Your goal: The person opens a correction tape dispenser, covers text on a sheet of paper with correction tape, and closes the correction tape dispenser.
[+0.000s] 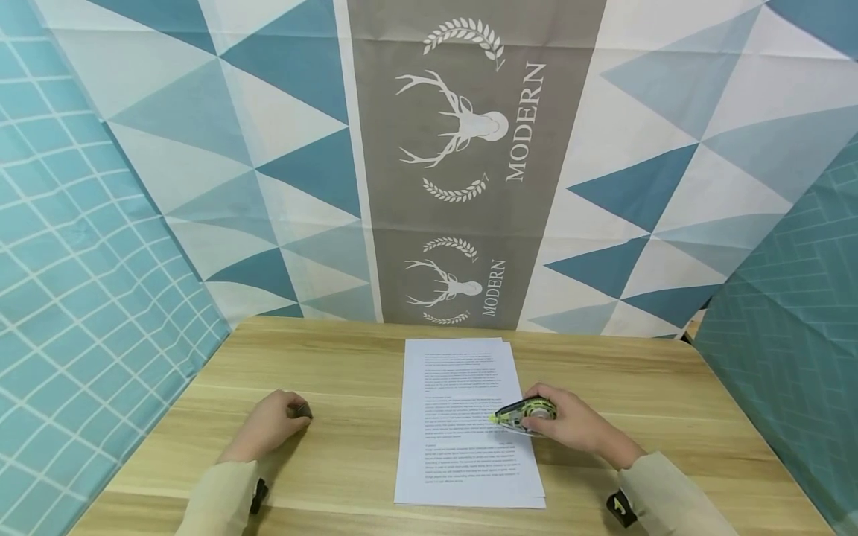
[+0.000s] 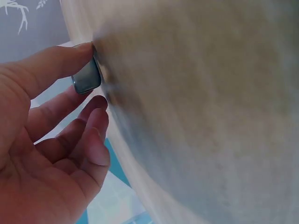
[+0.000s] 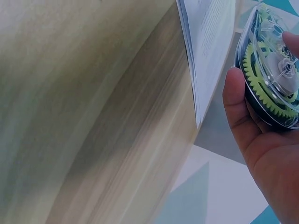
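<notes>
My right hand (image 1: 578, 424) grips a correction tape dispenser (image 1: 526, 414) with a clear and black case and yellow-green gears (image 3: 261, 86). Its yellow-green tip points left, over the right side of a stack of printed paper sheets (image 1: 462, 417); whether it touches the paper I cannot tell. On the left of the table, my left hand (image 1: 268, 424) pinches a small dark translucent cap (image 2: 88, 77) between thumb and fingers, close to the tabletop. The other left fingers are loosely curled.
The wooden table (image 1: 348, 461) has rounded far corners. Behind it hangs a patterned cloth (image 1: 449, 223) with deer heads and triangles. A light-blue grid cloth (image 1: 87, 246) hangs on the left, and a teal cloth (image 1: 798, 320) on the right.
</notes>
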{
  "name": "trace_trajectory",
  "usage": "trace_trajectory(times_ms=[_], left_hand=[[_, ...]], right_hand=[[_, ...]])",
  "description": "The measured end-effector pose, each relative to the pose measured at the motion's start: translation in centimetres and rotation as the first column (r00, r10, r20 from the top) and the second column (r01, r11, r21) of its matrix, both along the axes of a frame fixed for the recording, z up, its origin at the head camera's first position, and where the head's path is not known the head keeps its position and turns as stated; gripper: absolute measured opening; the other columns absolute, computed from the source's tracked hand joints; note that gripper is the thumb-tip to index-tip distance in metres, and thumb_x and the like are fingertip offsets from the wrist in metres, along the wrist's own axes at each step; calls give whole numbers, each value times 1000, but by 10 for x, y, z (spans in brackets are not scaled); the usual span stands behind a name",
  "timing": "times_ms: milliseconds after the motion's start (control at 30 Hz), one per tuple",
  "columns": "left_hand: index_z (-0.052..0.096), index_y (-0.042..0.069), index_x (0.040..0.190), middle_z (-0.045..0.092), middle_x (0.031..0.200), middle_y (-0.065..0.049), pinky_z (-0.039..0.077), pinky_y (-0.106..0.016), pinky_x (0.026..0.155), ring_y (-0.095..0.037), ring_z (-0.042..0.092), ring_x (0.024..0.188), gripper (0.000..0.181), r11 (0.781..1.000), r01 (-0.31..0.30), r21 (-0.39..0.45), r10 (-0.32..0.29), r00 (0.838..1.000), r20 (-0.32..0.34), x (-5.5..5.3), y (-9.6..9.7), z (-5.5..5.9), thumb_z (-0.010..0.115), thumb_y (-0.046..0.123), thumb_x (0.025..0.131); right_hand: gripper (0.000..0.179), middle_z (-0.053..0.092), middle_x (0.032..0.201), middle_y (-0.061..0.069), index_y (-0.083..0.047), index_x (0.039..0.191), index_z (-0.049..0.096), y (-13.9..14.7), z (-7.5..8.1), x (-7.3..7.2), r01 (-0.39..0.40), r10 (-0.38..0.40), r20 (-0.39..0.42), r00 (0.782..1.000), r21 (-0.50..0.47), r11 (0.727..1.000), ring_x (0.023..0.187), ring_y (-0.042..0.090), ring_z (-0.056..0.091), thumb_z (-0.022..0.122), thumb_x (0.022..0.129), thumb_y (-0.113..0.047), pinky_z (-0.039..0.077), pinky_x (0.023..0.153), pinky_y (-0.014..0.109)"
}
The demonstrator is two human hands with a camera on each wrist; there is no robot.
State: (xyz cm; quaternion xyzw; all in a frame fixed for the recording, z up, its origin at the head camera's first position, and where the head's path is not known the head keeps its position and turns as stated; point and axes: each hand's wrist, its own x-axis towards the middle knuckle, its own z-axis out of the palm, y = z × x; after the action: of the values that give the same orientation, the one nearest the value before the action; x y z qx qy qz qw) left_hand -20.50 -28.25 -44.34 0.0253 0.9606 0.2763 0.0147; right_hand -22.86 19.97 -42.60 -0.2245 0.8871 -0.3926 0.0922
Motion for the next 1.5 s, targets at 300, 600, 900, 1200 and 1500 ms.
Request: trace_trajectory(times_ms=[300,600,900,1200,1500], left_hand=[[65,4,104,66,89,-1,49,-25,65,-11,59,79,32,994,-21,110,24,999,-23,2,29,15,75,18,76],[65,11,98,63,87,2,44,-20,61,-8,53,73,29,970,85,229,-71,995,-65,5,65,21,78,19,73],[63,11,94,62,89,1,44,-19,57,-5,50,68,27,915,300,269,-275,953,-127,13,115,25,78,12,72],[64,13,90,57,84,5,42,-18,60,-6,48,69,26,883,403,240,-365,912,-185,18,162,30,80,11,69],[62,15,93,60,90,7,45,-20,67,-3,49,71,26,867,462,185,-418,877,-236,24,182,30,78,15,73]], right_hand=[[29,59,100,11,-12,108,56,-3,0,2,5,-1,65,998,-63,998,76,15,55,65,87,-30,49,56,26],[34,55,104,16,-8,113,52,-5,1,4,20,-2,149,989,-121,992,78,19,55,65,87,-28,53,53,35],[34,58,101,16,-4,113,53,-15,10,11,-6,40,169,985,-196,981,78,21,58,64,88,-23,53,50,43],[32,59,97,13,-6,112,54,-32,14,20,-51,87,167,982,-209,977,73,16,57,65,87,-23,52,47,44],[30,59,94,10,-6,110,53,-39,16,29,-109,145,147,978,-229,967,65,9,56,62,89,-24,52,46,40]])
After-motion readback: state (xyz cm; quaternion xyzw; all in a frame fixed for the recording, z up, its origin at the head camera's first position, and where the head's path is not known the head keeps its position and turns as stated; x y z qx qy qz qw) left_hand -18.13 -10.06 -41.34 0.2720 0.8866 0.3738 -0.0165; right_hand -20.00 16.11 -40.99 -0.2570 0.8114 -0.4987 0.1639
